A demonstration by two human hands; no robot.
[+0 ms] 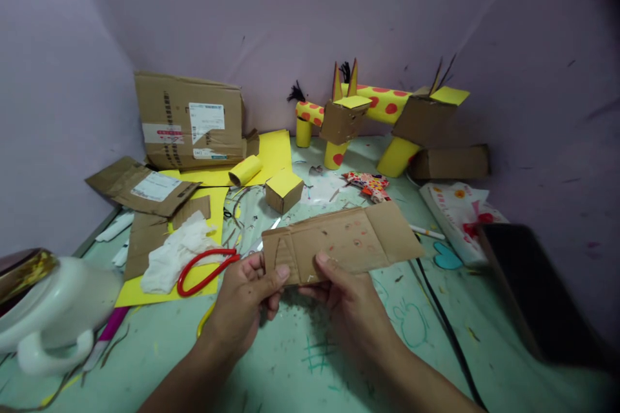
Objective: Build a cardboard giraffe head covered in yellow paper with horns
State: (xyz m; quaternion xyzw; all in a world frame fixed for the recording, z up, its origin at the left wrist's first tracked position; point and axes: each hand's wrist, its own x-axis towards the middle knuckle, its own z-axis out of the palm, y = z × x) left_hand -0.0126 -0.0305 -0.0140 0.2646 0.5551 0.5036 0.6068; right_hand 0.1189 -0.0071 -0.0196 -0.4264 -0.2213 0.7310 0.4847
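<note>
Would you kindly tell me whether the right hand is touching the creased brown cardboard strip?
Touching. In the head view, the right hand grips the lower edge of the creased brown cardboard strip, its thumb lying on the near face.

The green table [290, 377] carries a white mug [92, 290], a yellow-topped box [284, 197], a blue heart [446, 257] and perhaps a patterned cloth [371, 185].

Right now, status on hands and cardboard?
Left hand, right hand: both gripping cardboard strip. Strip creased crosswise. Red-handled scissors close beside left hand.
</note>
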